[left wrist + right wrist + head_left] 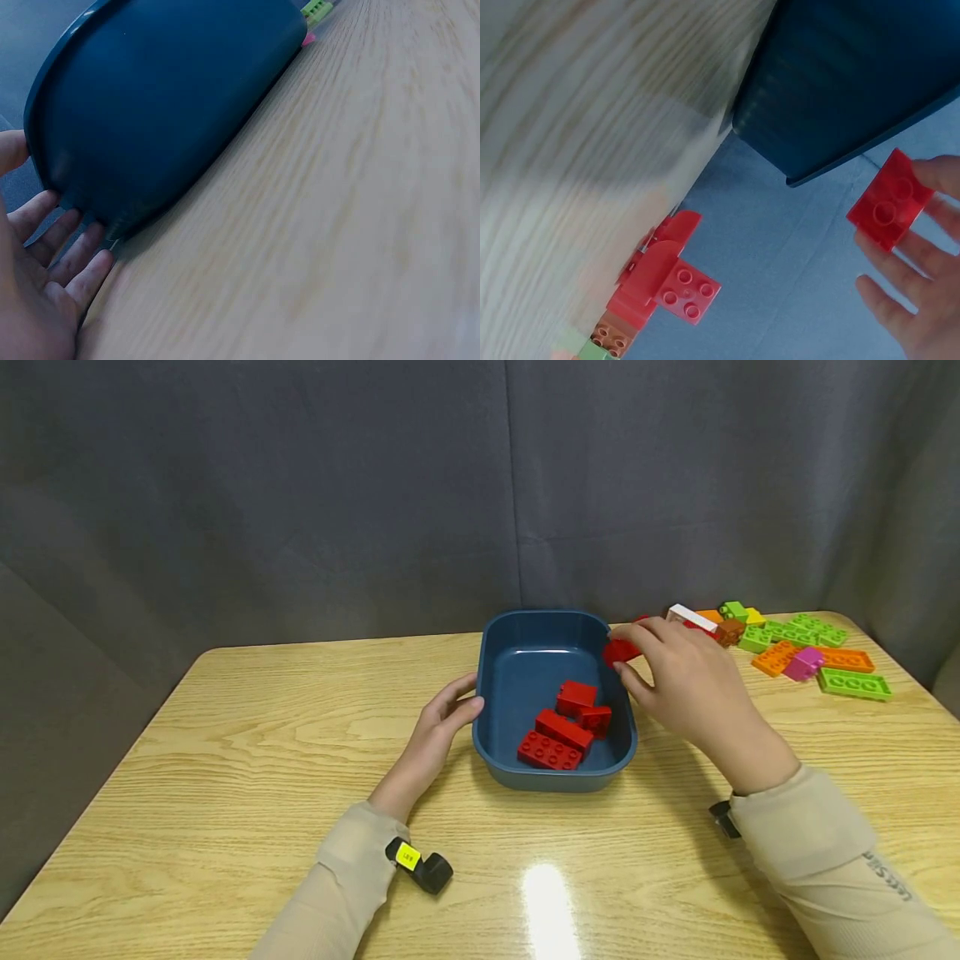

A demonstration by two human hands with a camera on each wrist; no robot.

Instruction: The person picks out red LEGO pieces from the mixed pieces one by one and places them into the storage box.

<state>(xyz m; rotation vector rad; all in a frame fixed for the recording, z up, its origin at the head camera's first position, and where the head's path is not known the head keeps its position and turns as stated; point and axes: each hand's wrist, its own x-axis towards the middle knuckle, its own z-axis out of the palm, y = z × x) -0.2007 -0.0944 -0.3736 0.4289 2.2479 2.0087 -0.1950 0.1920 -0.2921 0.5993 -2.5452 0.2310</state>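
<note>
My right hand pinches a red toy brick between thumb and fingers, at the right rim of a dark blue bin. In the right wrist view that brick shows studs and is held apart from the bin's outer wall. Inside the bin lie several red bricks, gathered near its front right. My left hand rests against the bin's left side. Its fairly straight fingers touch the outer wall in the left wrist view, with the thumb close to the rim.
Right of the bin lie loose bricks: a white one, a brown one, a magenta one, several green and orange ones. More red bricks sit behind the right hand. A grey curtain hangs along the table's back edge.
</note>
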